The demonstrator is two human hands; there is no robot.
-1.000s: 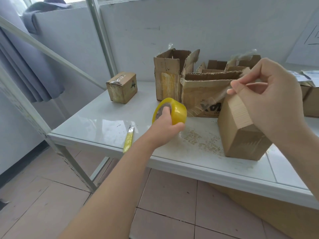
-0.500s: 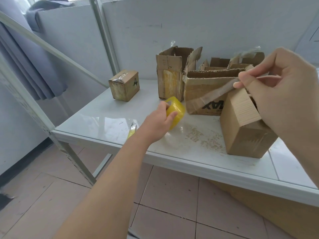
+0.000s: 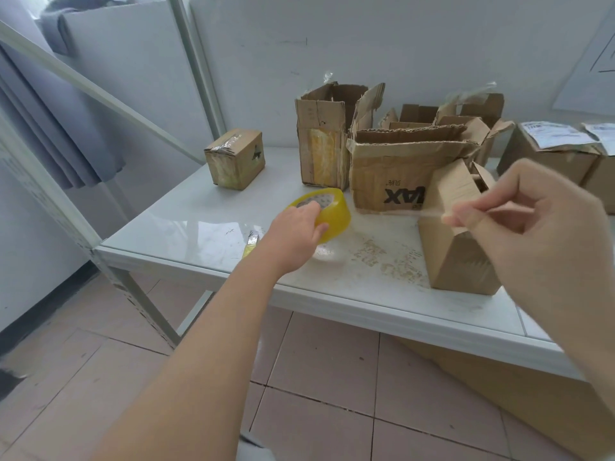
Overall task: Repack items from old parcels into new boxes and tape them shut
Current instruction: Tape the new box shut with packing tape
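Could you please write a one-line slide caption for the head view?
Left hand holds the tape roll while the right hand pinches its free strip by a small box.

"AX" on torn carton (image 3: 382, 168)

— What do we see of ourselves here?
— Two hands and two forearms, all bare. Behind our left hand (image 3: 296, 224) the left forearm (image 3: 206, 344) is uncovered from the wrist down to the edge of view.
— And on the other side?
— Our right hand (image 3: 532, 227) looks larger, its knuckle creases plain. The right forearm (image 3: 585, 294) behind its wrist is uncovered too.
— Is anything worn?
— Far behind the left hand, under the forearm, we see a pale grey fold of cloth (image 3: 256, 447). We cannot tell which garment it is
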